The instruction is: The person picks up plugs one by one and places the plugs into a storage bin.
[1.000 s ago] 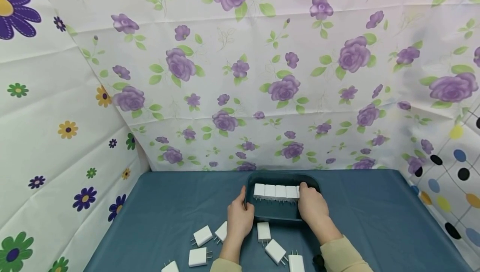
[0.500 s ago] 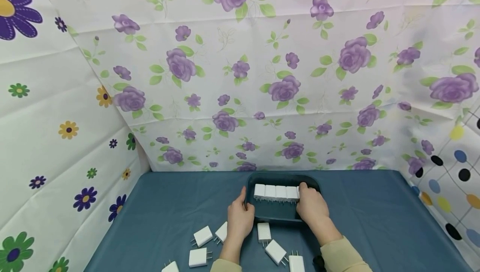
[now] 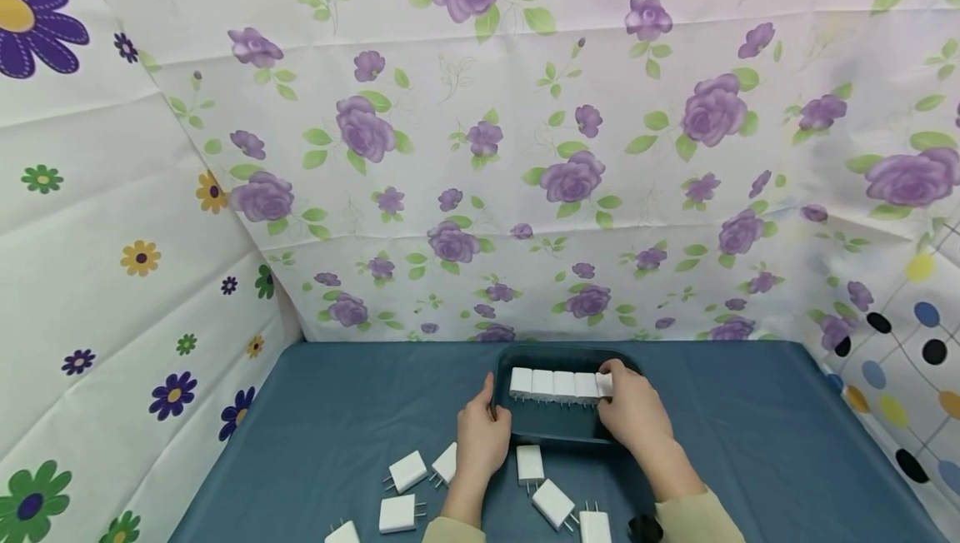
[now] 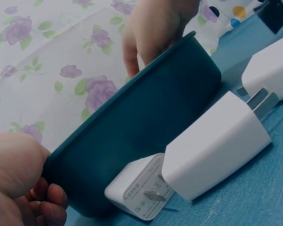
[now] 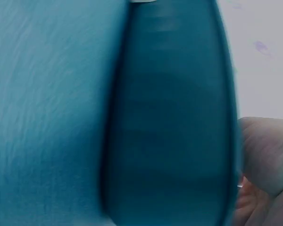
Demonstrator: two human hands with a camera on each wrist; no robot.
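A dark teal tray (image 3: 555, 440) holds a row of several white plug adapters (image 3: 543, 383) with their prongs toward the front. My left hand (image 3: 482, 436) grips the tray's left rim, thumb on the edge; in the left wrist view the left hand (image 4: 19, 183) has its fingers curled under that rim. Over the tray's right side, my right hand (image 3: 636, 410) touches the adapter at the row's right end (image 3: 604, 385), its fingers partly hidden. The right wrist view shows the right hand (image 5: 266, 165) beyond the tray wall (image 5: 172, 108), fingertips mostly out of sight.
Several loose white adapters lie in front of the tray, one (image 3: 529, 465) close to its front wall and others (image 3: 397, 514) left of my left forearm. A black object (image 3: 645, 528) sits by the right sleeve. Patterned cloth (image 3: 480, 151) hangs behind the blue table (image 3: 337, 410).
My right hand has shifted slightly right, and more of the end adapter shows beside its fingers. The left hand keeps its grip on the rim.
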